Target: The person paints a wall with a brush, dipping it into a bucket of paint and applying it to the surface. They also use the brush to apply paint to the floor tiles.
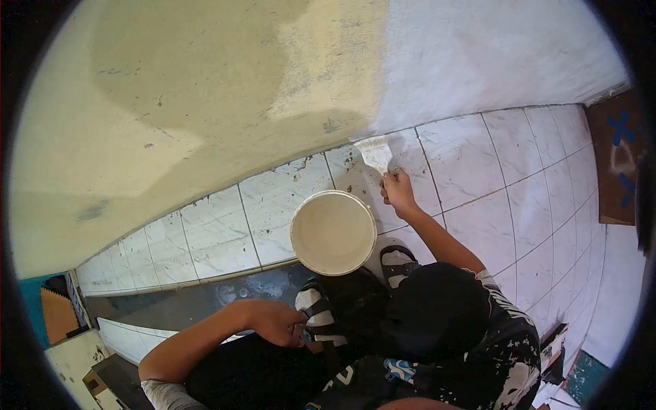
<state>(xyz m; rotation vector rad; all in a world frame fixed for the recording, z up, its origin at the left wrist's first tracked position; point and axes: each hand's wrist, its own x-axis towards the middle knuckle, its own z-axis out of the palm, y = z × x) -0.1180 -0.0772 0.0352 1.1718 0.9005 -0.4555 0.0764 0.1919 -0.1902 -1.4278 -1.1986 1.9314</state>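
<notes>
My right hand point(398, 190) is closed round the handle of a wide paintbrush point(375, 154), its pale, paint-covered bristles at the foot of the wall. Left of that hand stands a round bucket point(333, 232) with whitish contents, upright on the tiles. My left hand point(279, 324) is low by my sandalled foot point(314, 307), fingers curled; whatever they may grip is hidden. Another sandal point(398, 264) shows behind the bucket's right side. The wall carries white paint point(492, 58) on the right and worn yellow paint point(198, 75) on the left.
White tiles point(471, 154) run along the wall, with specks near its base. A grey lower floor strip point(256, 288) lies left of my feet. A brown panel with blue marks point(617, 160) stands at right. Assorted items point(61, 307) sit at far left.
</notes>
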